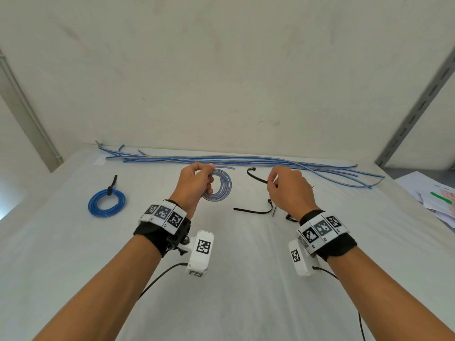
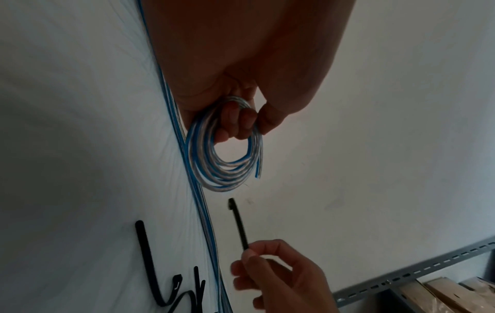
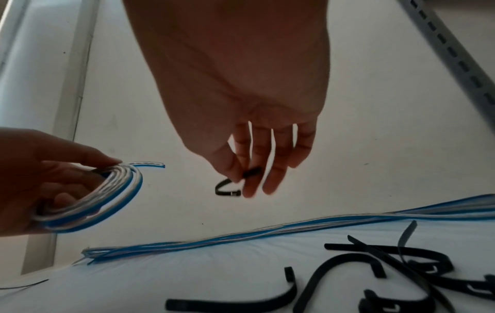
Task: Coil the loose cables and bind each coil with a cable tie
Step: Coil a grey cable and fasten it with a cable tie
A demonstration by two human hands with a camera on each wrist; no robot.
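Note:
My left hand (image 1: pixel 197 183) grips a coil of blue and clear cable (image 1: pixel 222 185) above the white table, fingers curled through its ring (image 2: pixel 227 161); in the right wrist view the same coil (image 3: pixel 107 194) is at the left. My right hand (image 1: pixel 283 185) pinches a black cable tie (image 1: pixel 254 174) between thumb and forefinger, a short way right of the coil and not touching it (image 2: pixel 239 226) (image 3: pixel 227 188). Several loose blue cables (image 1: pixel 246 159) lie in a long bundle along the table's far edge. A bound blue coil (image 1: pixel 106 203) with a black tie lies at the left.
Several spare black cable ties (image 1: pixel 256 211) lie on the white tablecloth (image 1: pixel 221 291) below my right hand (image 3: pixel 375 264). Papers (image 1: pixel 433 198) sit at the table's right edge. A grey slotted metal upright (image 1: pixel 416 114) leans at the right. A wall stands just behind the table.

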